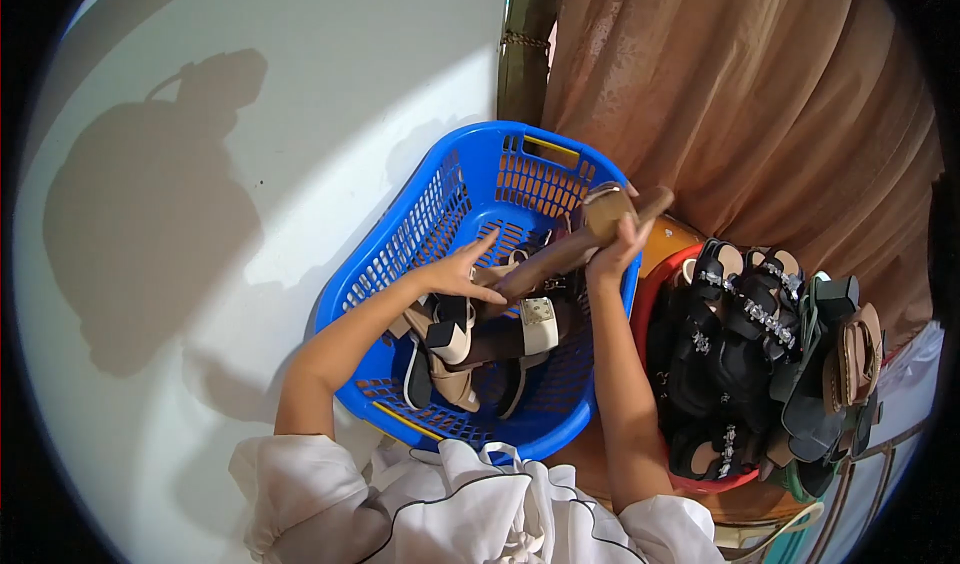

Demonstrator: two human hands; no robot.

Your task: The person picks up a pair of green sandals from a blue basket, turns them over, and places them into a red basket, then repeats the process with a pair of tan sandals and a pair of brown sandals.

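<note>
Brown heeled shoe [610, 214] held in right hand [618, 252], heel beside fingers [629, 230], left hand [460, 273] spread open over blue basket [403, 214]

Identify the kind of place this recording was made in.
Possibly a shoe workshop or a shop's stockroom: a blue basket holds loose heeled shoes, and beside it a red tub is heaped with black sandals, some with sparkling straps.

From where I stand, I can't read a single word, label, brand, number or sign, whichever way round the clock I look.
</note>
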